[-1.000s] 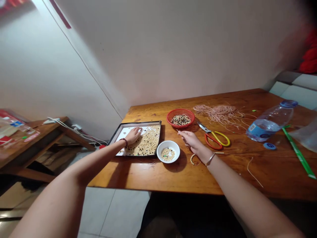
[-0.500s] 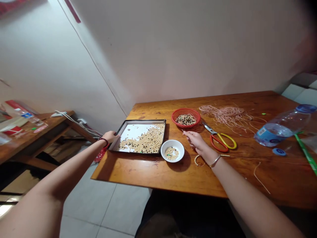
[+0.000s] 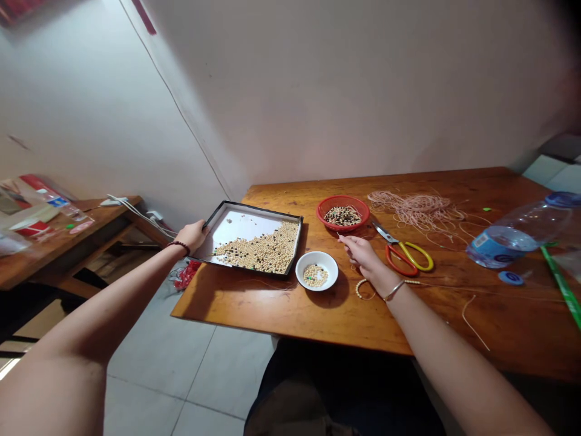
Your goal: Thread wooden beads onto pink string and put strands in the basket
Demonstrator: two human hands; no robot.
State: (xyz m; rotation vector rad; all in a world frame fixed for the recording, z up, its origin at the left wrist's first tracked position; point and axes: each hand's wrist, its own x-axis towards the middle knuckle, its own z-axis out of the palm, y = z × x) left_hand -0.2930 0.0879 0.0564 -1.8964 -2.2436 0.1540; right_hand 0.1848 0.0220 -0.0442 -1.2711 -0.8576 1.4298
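My left hand point(image 3: 193, 235) grips the left edge of a black-rimmed tray point(image 3: 245, 211) and holds that side tilted up off the wooden table point(image 3: 295, 309). Several cream beads point(image 3: 265, 249) with a few dark ones have gathered at the tray's lower right. My right hand point(image 3: 361, 254) is pinched on a thin needle or cord end, just right of a small white bowl point(image 3: 316, 270) of beads. A partly strung loop of beads point(image 3: 361, 289) lies under my right wrist.
A red basket point(image 3: 343, 212) of mixed beads stands behind the bowl. Scissors point(image 3: 403, 251) with red and yellow handles, a pile of pink cord point(image 3: 415, 209), a lying water bottle point(image 3: 517, 233), its blue cap point(image 3: 511, 278) and a green strip point(image 3: 563, 284) lie to the right. A cluttered side table point(image 3: 59, 236) stands left.
My left hand left the beads inside the tray, took hold of its left edge and lifted it, so the beads slid to the lower right. My right hand stayed put.
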